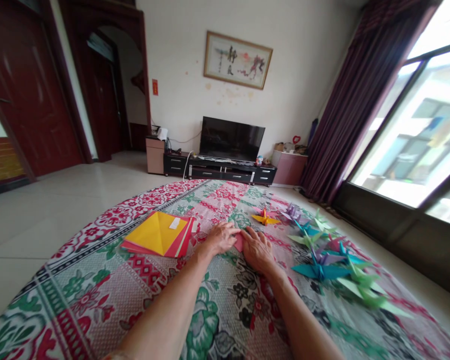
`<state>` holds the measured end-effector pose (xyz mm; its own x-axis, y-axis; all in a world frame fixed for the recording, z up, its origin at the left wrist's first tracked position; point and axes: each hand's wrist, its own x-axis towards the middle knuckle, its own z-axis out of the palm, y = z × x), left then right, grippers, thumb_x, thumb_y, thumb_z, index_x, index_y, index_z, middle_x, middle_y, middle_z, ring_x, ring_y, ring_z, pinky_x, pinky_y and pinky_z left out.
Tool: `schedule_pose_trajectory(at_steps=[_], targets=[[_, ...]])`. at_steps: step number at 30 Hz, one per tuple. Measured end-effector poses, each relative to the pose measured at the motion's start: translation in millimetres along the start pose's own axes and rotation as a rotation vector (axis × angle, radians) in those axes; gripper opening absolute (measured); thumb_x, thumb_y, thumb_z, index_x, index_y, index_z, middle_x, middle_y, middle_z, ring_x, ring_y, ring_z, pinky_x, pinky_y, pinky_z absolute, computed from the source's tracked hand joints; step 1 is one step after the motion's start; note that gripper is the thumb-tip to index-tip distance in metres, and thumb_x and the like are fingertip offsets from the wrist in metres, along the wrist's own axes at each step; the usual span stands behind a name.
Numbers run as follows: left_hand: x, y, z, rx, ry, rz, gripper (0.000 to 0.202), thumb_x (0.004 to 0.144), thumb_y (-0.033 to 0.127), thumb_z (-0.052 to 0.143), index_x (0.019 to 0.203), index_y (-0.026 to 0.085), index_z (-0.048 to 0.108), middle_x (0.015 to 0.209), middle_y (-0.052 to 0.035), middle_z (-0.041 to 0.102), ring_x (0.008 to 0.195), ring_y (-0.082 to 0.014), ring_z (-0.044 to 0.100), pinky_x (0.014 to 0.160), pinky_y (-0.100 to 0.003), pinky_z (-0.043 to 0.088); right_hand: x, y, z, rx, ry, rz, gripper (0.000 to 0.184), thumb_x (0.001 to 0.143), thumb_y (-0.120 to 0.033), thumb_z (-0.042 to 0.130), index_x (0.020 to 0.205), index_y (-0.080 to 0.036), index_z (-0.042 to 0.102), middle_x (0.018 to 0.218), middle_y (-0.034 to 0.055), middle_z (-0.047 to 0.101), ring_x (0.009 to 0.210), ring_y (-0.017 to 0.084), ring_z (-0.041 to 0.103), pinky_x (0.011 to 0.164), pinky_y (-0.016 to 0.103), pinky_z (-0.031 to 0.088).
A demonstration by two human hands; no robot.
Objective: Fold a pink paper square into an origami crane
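A small piece of folded pink origami paper [239, 243] lies on the cloth-covered table between my two hands, which hide most of it. My left hand [221, 238] grips its left side, with the fingertips reaching toward its top. From the right, my right hand [258, 250] holds the same paper down, its fingers bent over the edge. The fingertips of both hands nearly meet at the top of the paper. Left of my hands sits a stack of square origami paper [155, 234], yellow on top with red and pink sheets beneath. A yellow-orange paper crane [265, 218] stands beyond my right hand.
Several finished paper cranes in blue [320, 269], green [367, 285] and purple [293, 212] crowd the table's right side. A floral tablecloth [142, 295] covers the round table. Farther back are a television [231, 139] on a low cabinet and a purple curtain [339, 100].
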<state>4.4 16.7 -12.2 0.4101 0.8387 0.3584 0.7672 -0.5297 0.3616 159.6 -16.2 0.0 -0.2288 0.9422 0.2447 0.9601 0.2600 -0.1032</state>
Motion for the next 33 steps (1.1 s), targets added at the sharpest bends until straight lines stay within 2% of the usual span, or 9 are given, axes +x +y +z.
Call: schedule_pose_trajectory(at_steps=[6,10,15,19,22,24,27,30,33], targets=[[0.7,-5.6,-1.8,-0.057,-0.054,-0.040,0.033,0.076,0.029,0.051,0.107,0.024,0.064,0.128,-0.0038,0.049,0.118,-0.0217,0.042,0.103,-0.034,0.031,5.1,8.6,-1.5,0.062,-0.012,-0.026,0.041,0.087,-0.032,0.028,0.123,-0.036,0.047,0.134,-0.0022,0.042,0.116,0.026,0.039,0.090,0.043,0.037],[-0.8,-2.5,-5.9,-0.029,-0.119,-0.069,0.035,0.078,0.033,0.049,0.110,0.025,0.062,0.132,-0.0034,0.045,0.122,-0.0219,0.038,0.103,-0.034,0.029,8.4,16.4,-0.9,0.083,-0.008,-0.076,0.040,0.086,-0.026,0.033,0.120,-0.034,0.052,0.131,-0.0010,0.045,0.114,0.021,0.043,0.095,0.037,0.034],[-7.7,4.8,-9.3,0.121,-0.162,-0.118,0.036,0.084,0.039,0.039,0.118,0.039,0.051,0.139,0.0034,0.036,0.126,-0.0291,0.027,0.101,-0.050,0.026,8.9,16.8,1.8,0.076,0.002,-0.051,0.040,0.085,-0.027,0.034,0.120,-0.034,0.052,0.131,-0.0013,0.045,0.114,0.021,0.042,0.093,0.035,0.035],[-9.9,9.1,-6.1,0.162,-0.135,-0.142,0.038,0.084,0.037,0.038,0.121,0.039,0.048,0.140,0.0009,0.033,0.126,-0.0335,0.026,0.097,-0.055,0.026,7.4,13.7,2.8,0.083,0.030,-0.019,0.041,0.083,-0.024,0.036,0.122,-0.029,0.051,0.131,-0.0010,0.046,0.114,0.021,0.043,0.093,0.035,0.036],[-8.9,10.2,-2.9,0.148,-0.085,-0.170,0.042,0.082,0.035,0.042,0.124,0.036,0.046,0.139,-0.0026,0.035,0.124,-0.0350,0.027,0.096,-0.056,0.025,6.1,13.4,2.8,0.152,0.096,-0.025,0.038,0.081,-0.021,0.038,0.114,-0.025,0.058,0.126,0.0011,0.051,0.112,0.020,0.045,0.095,0.034,0.035],[-8.7,10.1,-2.0,0.131,-0.056,-0.177,0.044,0.080,0.036,0.044,0.125,0.033,0.045,0.137,-0.0039,0.037,0.123,-0.0339,0.028,0.096,-0.055,0.025,4.9,13.9,2.8,0.243,0.156,-0.050,0.035,0.082,-0.021,0.037,0.103,-0.022,0.065,0.119,0.0030,0.057,0.108,0.017,0.050,0.095,0.031,0.035],[-10.0,9.3,-2.7,0.119,-0.028,-0.165,0.042,0.081,0.036,0.043,0.123,0.033,0.047,0.136,-0.0035,0.039,0.123,-0.0319,0.030,0.097,-0.054,0.026,3.0,14.5,3.3,0.362,0.230,-0.060,0.030,0.081,-0.028,0.041,0.088,-0.020,0.069,0.108,0.0064,0.062,0.101,0.016,0.055,0.093,0.029,0.038],[-11.7,8.9,-5.2,0.119,-0.006,-0.129,0.038,0.081,0.035,0.043,0.119,0.033,0.052,0.134,-0.0021,0.042,0.123,-0.0289,0.032,0.098,-0.051,0.027,1.3,14.1,3.5,0.421,0.264,-0.074,0.026,0.075,-0.032,0.049,0.087,-0.019,0.068,0.099,0.0067,0.065,0.094,0.018,0.058,0.088,0.031,0.041],[-11.8,8.7,-7.2,0.112,0.019,-0.109,0.036,0.080,0.034,0.046,0.114,0.030,0.057,0.131,-0.0027,0.046,0.121,-0.0261,0.035,0.099,-0.047,0.030,0.0,13.1,3.1,0.476,0.277,-0.088,0.026,0.074,-0.031,0.049,0.090,-0.019,0.067,0.091,0.0043,0.068,0.084,0.017,0.061,0.081,0.030,0.044]])
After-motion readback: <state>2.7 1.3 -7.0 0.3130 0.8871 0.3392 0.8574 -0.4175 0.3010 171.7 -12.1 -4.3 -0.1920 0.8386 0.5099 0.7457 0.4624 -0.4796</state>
